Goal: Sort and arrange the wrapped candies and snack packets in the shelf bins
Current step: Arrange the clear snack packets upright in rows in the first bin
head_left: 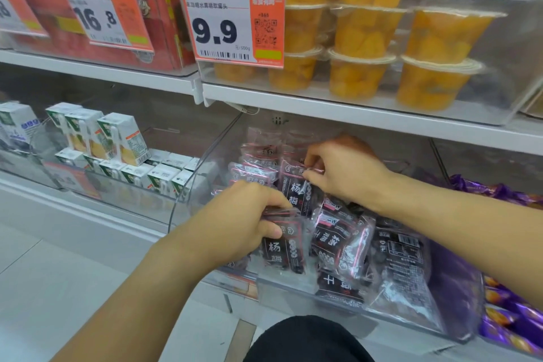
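Note:
A clear plastic shelf bin (191, 185) holds several dark snack packets with pink edges and white characters. My left hand (235, 223) grips a small stack of these packets (283, 250) at the bin's front left. My right hand (343, 170) pinches the top edge of an upright packet (296, 188) in the middle of the bin. Loose packets (340, 238) lie tilted at the front right, and more packets (258, 156) stand in a row at the back.
Purple wrapped candies (511, 311) fill the neighbouring bin on the right. Small drink cartons (123, 138) sit in the bin on the left. Above, a shelf carries yellow fruit cups (361, 73) and an orange 9.9 price tag (235, 26). A dark knee (305, 341) shows below.

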